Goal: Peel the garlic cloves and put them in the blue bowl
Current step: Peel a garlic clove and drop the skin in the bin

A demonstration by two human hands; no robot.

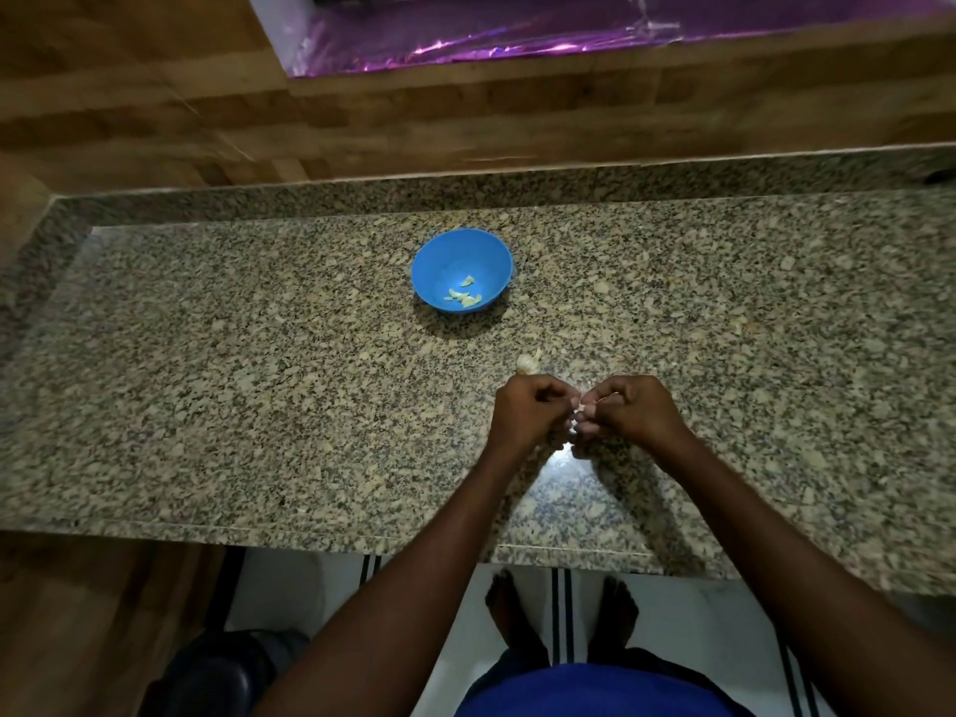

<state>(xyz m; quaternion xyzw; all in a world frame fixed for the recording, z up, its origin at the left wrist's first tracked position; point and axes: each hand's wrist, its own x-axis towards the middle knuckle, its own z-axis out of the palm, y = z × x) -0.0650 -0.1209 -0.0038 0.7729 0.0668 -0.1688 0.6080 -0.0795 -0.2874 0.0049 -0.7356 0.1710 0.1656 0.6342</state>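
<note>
Both our hands meet low over the counter (258, 406): our left hand (522, 411) and right hand (633, 411) curl their fingers around a small garlic clove (580, 406), apparently peeling it. Just beyond lies the remaining garlic head (528, 363), so work remains. Farther off, the blue bowl (462, 269) already holds several peeled cloves (464, 298).

Mostly hidden between the curled fingers of the left hand (527, 411) and right hand (633, 408): a garlic clove (580, 406), only a pale sliver showing, peeled or not impossible to tell. Partly covered behind the left hand: the garlic bulb (528, 362).
</note>
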